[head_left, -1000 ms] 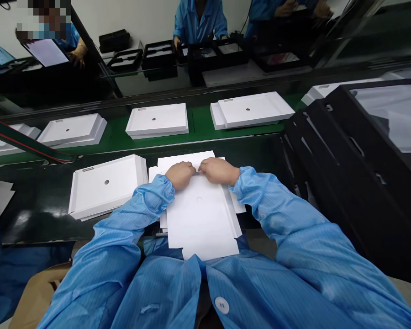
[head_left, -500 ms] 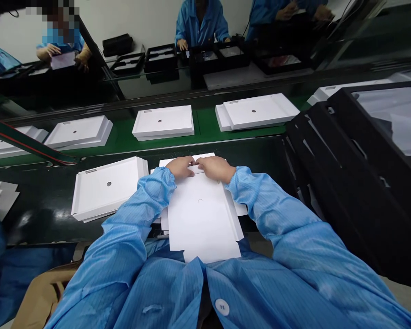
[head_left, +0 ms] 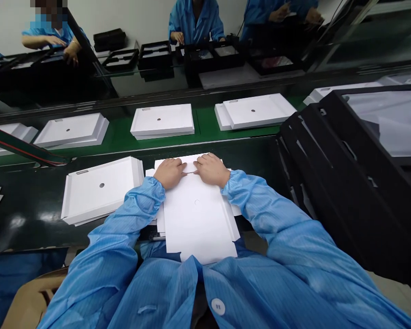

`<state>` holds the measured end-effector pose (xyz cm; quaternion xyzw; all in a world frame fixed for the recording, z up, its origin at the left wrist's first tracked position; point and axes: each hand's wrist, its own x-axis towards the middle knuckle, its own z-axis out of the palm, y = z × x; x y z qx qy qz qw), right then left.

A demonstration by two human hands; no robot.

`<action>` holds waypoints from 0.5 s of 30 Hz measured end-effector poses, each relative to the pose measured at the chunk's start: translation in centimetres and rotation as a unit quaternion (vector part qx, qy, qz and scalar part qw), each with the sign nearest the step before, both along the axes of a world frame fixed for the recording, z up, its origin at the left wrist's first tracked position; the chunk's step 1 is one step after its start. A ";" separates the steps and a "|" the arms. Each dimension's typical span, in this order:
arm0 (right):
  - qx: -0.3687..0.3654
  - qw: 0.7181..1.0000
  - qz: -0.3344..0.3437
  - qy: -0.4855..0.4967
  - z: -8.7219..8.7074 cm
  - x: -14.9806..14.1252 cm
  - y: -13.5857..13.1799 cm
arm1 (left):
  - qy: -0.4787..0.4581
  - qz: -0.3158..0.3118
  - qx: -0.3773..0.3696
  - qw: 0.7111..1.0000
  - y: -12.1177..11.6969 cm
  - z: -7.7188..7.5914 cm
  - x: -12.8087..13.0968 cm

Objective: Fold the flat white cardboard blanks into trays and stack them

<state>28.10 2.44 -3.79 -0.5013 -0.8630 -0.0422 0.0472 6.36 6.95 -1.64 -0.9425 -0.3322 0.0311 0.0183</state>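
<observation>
The near end of the top white card sheet [head_left: 198, 224] juts past the worktop [head_left: 30, 228] edge over the person's lap; its far end lies on other white card. Around its far crease, the left hand [head_left: 170, 173] and right hand [head_left: 211, 169] rest palm-down, fingers spread, thumbs pointing inward, gripping nothing visible. Half a second ago they nearly met there; now a gap separates them. Both forearms reach forward, angled inward. Left of the sheet sits a white folded tray [head_left: 101, 189], with bare worktop beyond its left side; rightward, a bare strip reaches the black trays [head_left: 349, 183]. Farther off, more white trays [head_left: 160, 120] line the green belt [head_left: 203, 121].
</observation>
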 end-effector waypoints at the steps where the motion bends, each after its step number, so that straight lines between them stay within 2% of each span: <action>1: 0.002 1.000 0.005 -0.009 -0.1 0.0 0.1 | 0.002 -0.007 0.009 1.000 -0.1 -0.2 0.1; 6: 0.012 0.999 0.021 -0.030 -0.4 0.0 0.0 | -0.010 -0.016 0.020 1.000 -0.3 -1.0 0.3; 15: -0.012 1.000 0.010 -0.023 -0.1 0.0 -0.1 | -0.002 -0.018 0.012 1.000 -0.6 -0.9 0.2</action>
